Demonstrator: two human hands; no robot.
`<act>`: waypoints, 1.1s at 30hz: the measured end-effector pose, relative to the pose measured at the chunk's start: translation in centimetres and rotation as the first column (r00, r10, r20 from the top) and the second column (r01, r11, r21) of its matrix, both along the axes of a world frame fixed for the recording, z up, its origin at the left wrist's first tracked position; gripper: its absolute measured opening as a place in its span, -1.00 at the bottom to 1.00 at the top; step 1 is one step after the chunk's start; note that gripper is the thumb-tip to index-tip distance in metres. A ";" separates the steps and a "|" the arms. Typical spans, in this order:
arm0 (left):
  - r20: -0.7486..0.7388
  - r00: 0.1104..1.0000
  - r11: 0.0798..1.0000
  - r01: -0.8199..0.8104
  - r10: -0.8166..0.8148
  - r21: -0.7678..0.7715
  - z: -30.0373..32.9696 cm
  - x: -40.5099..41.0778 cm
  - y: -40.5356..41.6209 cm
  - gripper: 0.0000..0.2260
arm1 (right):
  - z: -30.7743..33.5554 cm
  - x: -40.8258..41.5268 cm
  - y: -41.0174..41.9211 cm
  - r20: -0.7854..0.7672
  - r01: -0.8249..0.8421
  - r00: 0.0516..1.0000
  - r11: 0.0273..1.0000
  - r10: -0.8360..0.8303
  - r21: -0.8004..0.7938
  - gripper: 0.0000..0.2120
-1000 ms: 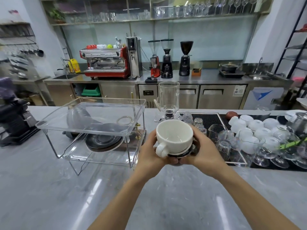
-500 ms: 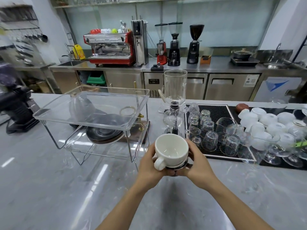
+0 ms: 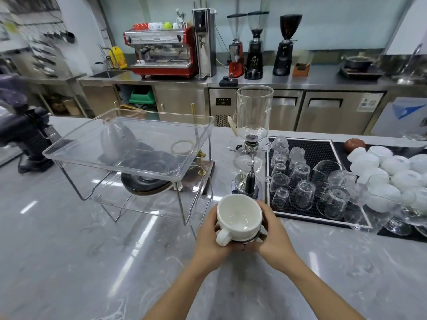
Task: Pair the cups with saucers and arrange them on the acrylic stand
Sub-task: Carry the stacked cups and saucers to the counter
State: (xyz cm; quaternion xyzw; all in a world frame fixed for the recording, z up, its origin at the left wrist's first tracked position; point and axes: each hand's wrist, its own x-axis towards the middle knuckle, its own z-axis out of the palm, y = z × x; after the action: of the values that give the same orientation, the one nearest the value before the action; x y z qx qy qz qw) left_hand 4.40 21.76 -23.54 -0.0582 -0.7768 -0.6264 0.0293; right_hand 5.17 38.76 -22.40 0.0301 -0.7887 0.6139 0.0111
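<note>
Cup [image 3: 239, 217], seated on its dark saucer [image 3: 250, 239], had dropped lower, closer to me; both my hands, left [image 3: 209, 236] and right [image 3: 271, 234], gripped the pair, acrylic stand [image 3: 129, 146] up-left, placement likely next.

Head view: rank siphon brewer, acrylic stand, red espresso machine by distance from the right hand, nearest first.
From the right hand, which holds the cup with the left:
1. Siphon brewer, just ahead on the counter.
2. Acrylic stand, ahead to the left.
3. Red espresso machine, on the back counter.
</note>
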 end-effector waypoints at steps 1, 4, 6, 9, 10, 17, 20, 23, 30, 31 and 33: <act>0.001 1.000 1.000 0.002 -0.002 0.001 -0.2 -0.1 0.0 -0.19 | -0.2 -0.1 0.0 0.002 -0.001 1.000 1.000 0.001 0.000 -0.12; 0.002 1.000 1.000 0.009 -0.009 0.004 -0.7 -0.2 0.0 -0.17 | -0.6 -0.3 0.1 0.016 0.000 1.000 1.000 0.000 -0.001 -0.12; 0.004 1.000 1.000 0.012 -0.012 0.005 -0.8 -0.3 0.1 -0.15 | -0.8 -0.4 0.2 0.026 0.003 1.000 1.000 -0.003 -0.005 -0.13; 0.004 1.000 1.000 0.013 -0.013 0.021 -0.9 -0.4 0.2 -0.18 | -1.0 -0.8 0.4 0.027 0.003 1.000 1.000 -0.003 0.003 -0.10; 0.004 1.000 1.000 0.013 -0.013 0.017 -1.1 -0.5 0.2 -0.18 | -1.1 -0.9 0.4 0.022 0.002 1.000 1.000 -0.003 0.007 -0.10; -0.005 1.000 1.000 0.008 -0.008 -0.026 -2.2 -1.3 0.2 -0.18 | -1.5 -1.3 0.5 0.022 0.005 1.000 0.999 -0.006 0.039 -0.11; -0.012 1.000 0.999 -0.006 0.005 -0.048 -2.6 -1.3 0.1 -0.20 | -1.8 -1.5 0.5 0.015 0.001 1.000 0.999 -0.001 0.053 -0.11; -0.005 1.000 0.998 -0.005 0.004 -0.061 -2.8 -1.3 0.1 -0.20 | -1.8 -1.4 0.6 0.003 -0.012 1.000 0.997 0.012 0.072 -0.12; 0.010 1.000 0.998 0.011 -0.011 -0.064 -3.1 -1.4 0.0 -0.13 | -2.2 -1.2 0.7 -0.006 -0.040 0.999 0.998 0.041 0.047 -0.11; 0.015 1.000 0.998 0.013 -0.012 -0.067 -3.2 -1.4 -0.1 -0.12 | -2.3 -1.1 0.6 0.001 -0.047 0.999 0.998 0.047 0.035 -0.11; 0.028 1.000 0.998 0.017 -0.015 -0.069 -3.3 -1.3 -0.1 -0.11 | -2.6 -1.0 0.6 0.021 -0.054 0.998 0.998 0.053 0.024 -0.09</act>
State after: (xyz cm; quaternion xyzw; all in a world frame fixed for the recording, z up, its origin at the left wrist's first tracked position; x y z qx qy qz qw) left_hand 3.05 21.70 -26.87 -0.0567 -0.7977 -0.6002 0.0118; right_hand 4.20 39.33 -24.98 0.0450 -0.7951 0.6047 -0.0139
